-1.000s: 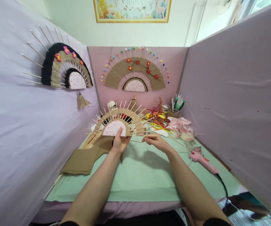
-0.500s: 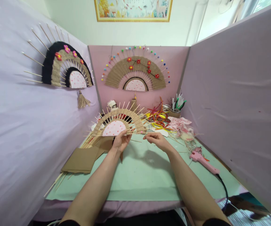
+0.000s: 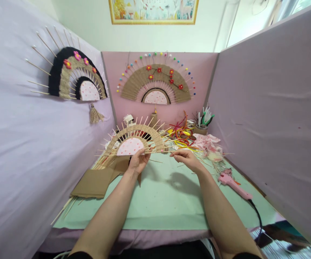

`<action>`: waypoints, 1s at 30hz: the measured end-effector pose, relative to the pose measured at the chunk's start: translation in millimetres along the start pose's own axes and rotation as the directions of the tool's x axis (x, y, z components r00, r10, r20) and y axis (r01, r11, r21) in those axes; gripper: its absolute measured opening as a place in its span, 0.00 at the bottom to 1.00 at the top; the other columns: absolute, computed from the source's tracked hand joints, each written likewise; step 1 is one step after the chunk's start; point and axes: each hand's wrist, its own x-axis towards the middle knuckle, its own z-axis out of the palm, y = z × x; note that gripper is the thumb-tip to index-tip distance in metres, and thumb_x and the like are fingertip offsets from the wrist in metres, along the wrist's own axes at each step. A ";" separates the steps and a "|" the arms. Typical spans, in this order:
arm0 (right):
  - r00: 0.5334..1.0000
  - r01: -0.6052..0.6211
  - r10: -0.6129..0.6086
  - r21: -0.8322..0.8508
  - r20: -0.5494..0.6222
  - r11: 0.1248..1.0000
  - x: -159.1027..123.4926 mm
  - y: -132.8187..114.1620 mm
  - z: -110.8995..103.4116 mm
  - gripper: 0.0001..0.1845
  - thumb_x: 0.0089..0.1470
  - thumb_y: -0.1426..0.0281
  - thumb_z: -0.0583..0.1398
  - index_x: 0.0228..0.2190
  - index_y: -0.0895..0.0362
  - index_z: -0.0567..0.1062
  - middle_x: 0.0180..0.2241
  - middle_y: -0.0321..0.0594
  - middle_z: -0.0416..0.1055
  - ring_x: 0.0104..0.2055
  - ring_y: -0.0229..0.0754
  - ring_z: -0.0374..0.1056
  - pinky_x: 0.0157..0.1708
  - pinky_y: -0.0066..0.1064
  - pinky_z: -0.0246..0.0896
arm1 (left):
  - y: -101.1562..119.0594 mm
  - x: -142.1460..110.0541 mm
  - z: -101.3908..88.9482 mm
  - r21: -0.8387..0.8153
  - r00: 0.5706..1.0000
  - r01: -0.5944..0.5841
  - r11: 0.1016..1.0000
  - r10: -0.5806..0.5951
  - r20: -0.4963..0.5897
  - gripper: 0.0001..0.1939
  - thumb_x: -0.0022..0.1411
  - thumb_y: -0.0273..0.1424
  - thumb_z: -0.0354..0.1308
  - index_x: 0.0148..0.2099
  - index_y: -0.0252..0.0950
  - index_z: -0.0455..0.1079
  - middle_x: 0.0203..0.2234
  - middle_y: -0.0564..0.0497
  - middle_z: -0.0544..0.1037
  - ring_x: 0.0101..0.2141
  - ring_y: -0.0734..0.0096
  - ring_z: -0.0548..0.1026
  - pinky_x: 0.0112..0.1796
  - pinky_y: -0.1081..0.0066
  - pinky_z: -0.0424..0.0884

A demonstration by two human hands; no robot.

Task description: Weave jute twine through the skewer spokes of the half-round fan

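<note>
A half-round woven fan [image 3: 159, 138], made of tan cord on thin wooden sticks, is held up over the table. Its pink dotted centre panel [image 3: 130, 146] faces me. My left hand [image 3: 139, 162] grips the fan's lower edge just right of that panel, thumb in front. Near the fan's right lower corner, my right hand [image 3: 184, 158] has its thumb and index finger pinched at the ends of the lowest sticks. Whatever is in that pinch is too thin to make out. Stick tips fan outward past the woven band.
A pink glue gun [image 3: 235, 185] with a black cord lies at right. Folded brown cardboard [image 3: 92, 183] sits over sticks at left. Coloured pipe cleaners [image 3: 184, 135] and dotted cloth [image 3: 206, 142] clutter the back. Finished fans [image 3: 181, 79] hang on the partitions.
My right hand has shifted slightly right and up, away from the fan's corner, still pinched. The left hand and the fan have hardly moved.
</note>
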 end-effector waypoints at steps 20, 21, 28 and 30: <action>0.980 0.044 -0.044 -0.004 -0.194 0.999 -9.5 5.5 -21.4 0.15 0.52 0.59 0.57 0.25 0.58 0.75 0.18 0.35 0.62 0.22 0.35 0.55 0.22 0.28 0.50 | -2.1 3.3 -0.6 0.048 0.997 -0.051 0.998 0.054 -0.054 0.12 0.50 0.17 0.57 0.39 0.29 0.70 0.29 0.47 0.78 0.32 0.70 0.77 0.33 0.76 0.75; 0.984 0.031 -0.030 0.005 -0.177 0.999 -10.0 4.2 -20.4 0.16 0.52 0.59 0.56 0.26 0.58 0.76 0.17 0.35 0.62 0.21 0.34 0.54 0.21 0.27 0.49 | -2.2 3.0 0.1 0.039 0.996 -0.062 0.997 0.064 -0.059 0.12 0.50 0.17 0.57 0.39 0.29 0.70 0.29 0.47 0.78 0.32 0.70 0.77 0.34 0.76 0.75; 0.998 -0.048 0.044 0.097 0.049 0.994 -8.0 -2.4 4.8 0.17 0.51 0.58 0.57 0.30 0.59 0.78 0.17 0.35 0.65 0.19 0.32 0.53 0.20 0.27 0.48 | -3.4 2.9 1.0 0.037 0.994 -0.082 0.996 0.084 -0.074 0.12 0.52 0.17 0.56 0.40 0.30 0.71 0.29 0.48 0.78 0.31 0.73 0.76 0.35 0.76 0.75; 0.990 -0.059 0.050 0.065 0.129 0.996 -6.2 -4.5 17.0 0.17 0.52 0.59 0.57 0.30 0.59 0.78 0.18 0.35 0.65 0.20 0.32 0.54 0.21 0.26 0.48 | -4.1 2.9 0.5 0.034 0.994 -0.086 0.996 0.088 -0.066 0.12 0.52 0.17 0.56 0.40 0.30 0.71 0.29 0.49 0.78 0.31 0.73 0.76 0.34 0.76 0.75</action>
